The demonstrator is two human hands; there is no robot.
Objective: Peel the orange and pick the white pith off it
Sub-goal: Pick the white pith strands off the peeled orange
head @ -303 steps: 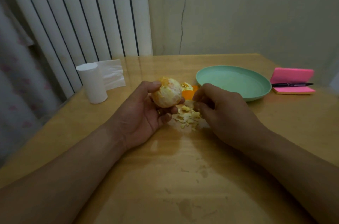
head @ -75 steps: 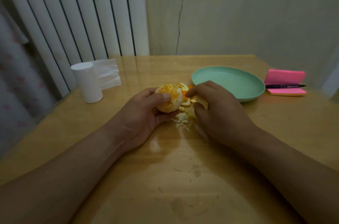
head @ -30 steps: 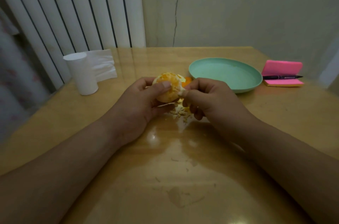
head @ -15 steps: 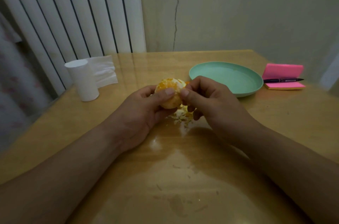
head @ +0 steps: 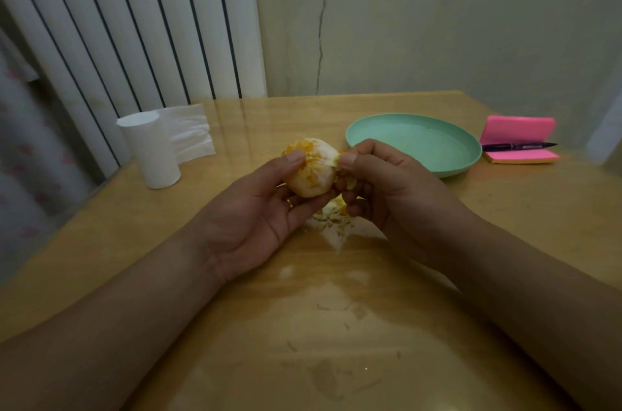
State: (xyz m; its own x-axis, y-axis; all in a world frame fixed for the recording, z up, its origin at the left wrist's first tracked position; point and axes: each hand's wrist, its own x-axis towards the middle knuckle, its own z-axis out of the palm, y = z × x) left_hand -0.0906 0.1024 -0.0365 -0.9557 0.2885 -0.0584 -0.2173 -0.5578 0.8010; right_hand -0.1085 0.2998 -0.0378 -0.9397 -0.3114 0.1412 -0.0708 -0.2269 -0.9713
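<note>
Peeled orange (head: pixel 311 171), white pith covering much of it, gripped above the table (head: pixel 235 127) by the left hand (head: pixel 255 212) while the right hand (head: pixel 380 185) pinches a pith strand at its side; discarded scraps (head: pixel 331 217) beneath; pith-picking apparently unfinished.

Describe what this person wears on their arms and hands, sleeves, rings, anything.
Nothing worn shows. The left hand and right hand are bare, without gloves, rings or a watch. The left forearm and right forearm are uncovered to the frame edge; no sleeve.
</note>
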